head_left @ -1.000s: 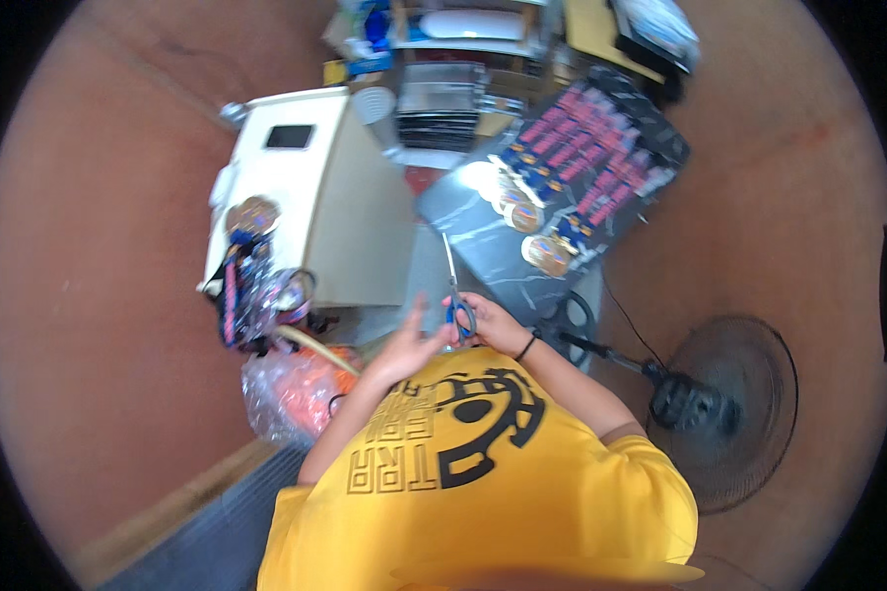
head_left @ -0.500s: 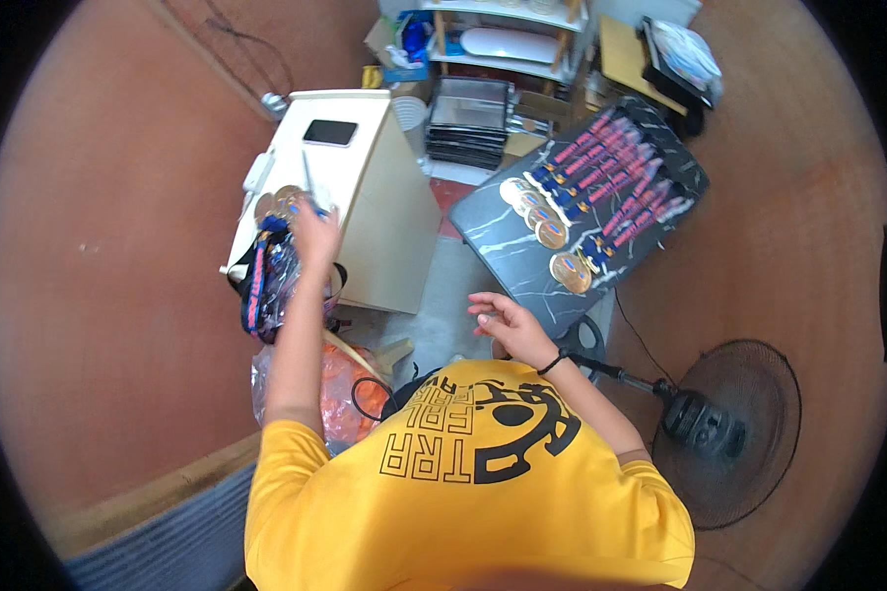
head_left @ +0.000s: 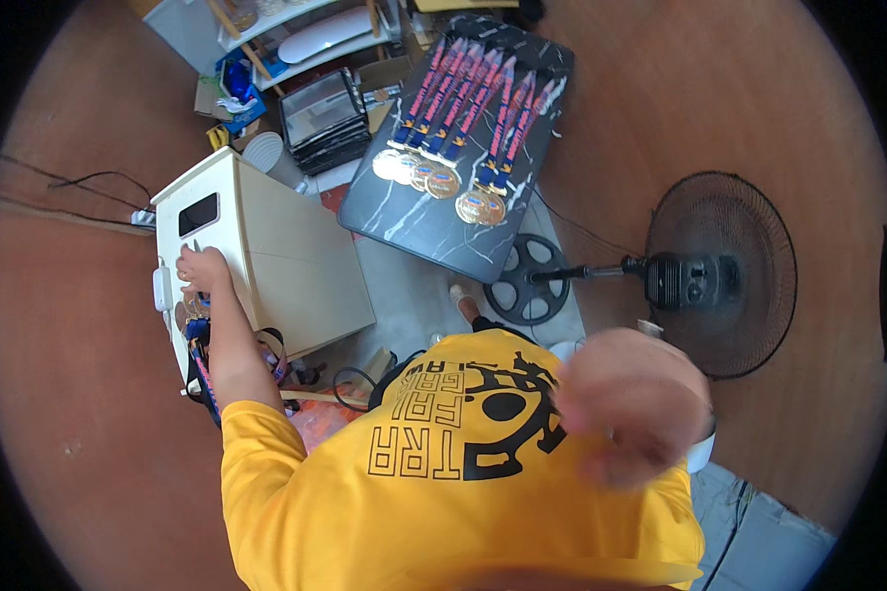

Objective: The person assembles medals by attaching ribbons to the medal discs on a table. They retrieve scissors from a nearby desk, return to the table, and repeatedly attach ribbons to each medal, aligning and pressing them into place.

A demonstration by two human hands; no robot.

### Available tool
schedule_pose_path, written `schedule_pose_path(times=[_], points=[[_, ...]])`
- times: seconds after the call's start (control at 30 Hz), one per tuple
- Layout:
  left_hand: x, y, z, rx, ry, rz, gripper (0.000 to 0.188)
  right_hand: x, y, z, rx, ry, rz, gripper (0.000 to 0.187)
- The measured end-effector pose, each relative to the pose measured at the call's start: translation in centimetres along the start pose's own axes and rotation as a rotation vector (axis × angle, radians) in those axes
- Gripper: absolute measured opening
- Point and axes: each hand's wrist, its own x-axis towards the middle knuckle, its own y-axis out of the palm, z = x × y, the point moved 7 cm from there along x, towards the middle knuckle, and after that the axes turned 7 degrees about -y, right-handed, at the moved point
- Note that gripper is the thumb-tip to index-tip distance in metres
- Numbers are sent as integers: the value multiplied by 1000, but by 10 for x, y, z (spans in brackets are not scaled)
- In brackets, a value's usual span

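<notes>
My left hand is over the white cabinet top, its fingers closed round a slim grey bladed tool, mostly hidden by them. Just nearer than that hand lie gold medals. Their blue and pink ribbons hang at the cabinet's near edge, partly behind my forearm. My right hand is raised close to the camera at the right of my yellow shirt, too smeared to read its fingers. More gold medals with ribbons laid out straight rest on the black marbled table.
A phone lies on the cabinet beyond my left hand. To the right stands a fan with a round black base. Stacked black trays and a white shelf are at the back. An orange bag sits below the cabinet.
The view has swung right. My left hand has moved from beside the cabinet's medals toward the phone. My right hand has come up from between the tables, close to the camera.
</notes>
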Motion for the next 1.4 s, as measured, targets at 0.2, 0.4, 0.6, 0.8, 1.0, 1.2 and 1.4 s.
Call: schedule_pose_path(times=[0.2, 0.4, 0.6, 0.8, 1.0, 1.2, 1.4], points=[[-78, -32, -114, -490, 574, 57, 60, 16, -15, 38, -250, -180, -414, 48], [-262, -40, -204, -525, 1040, 340, 59, 17, -36, 7, -229, -153, -512, 38], [-422, -33, -229, -326, 1226, 715, 68, -41, -85, -181, -176, 439, -600, 31], [-476, -12, -242, -367, 819, 1016, 81, -145, -13, -457, -493, 827, -389, 39], [-487, -13, -252, -433, 892, 883, 86, -212, 12, -537, -615, 1173, -361, 34], [-483, -3, -259, -500, 882, 946, 75, -212, 9, -550, -586, 1245, -216, 27], [-475, -2, -268, -692, 812, 945, 58, -216, -3, -541, -582, 1295, -282, 28]])
